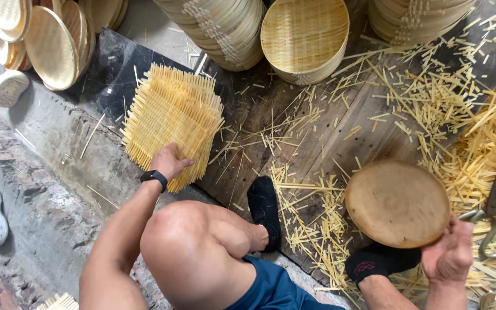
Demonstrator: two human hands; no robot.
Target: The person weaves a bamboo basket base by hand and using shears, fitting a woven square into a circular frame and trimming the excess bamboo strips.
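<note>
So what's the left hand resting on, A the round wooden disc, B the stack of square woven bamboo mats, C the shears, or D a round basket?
B: the left hand lies on the stack of woven mats, while the right hand holds the wooden disc by its edge.

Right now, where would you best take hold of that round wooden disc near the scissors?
By its rim, from the near right, where the right hand already meets the round wooden disc. It stands tilted with its lower edge over a black-socked foot, so the rim is exposed; the flat face gives no purchase.
</note>
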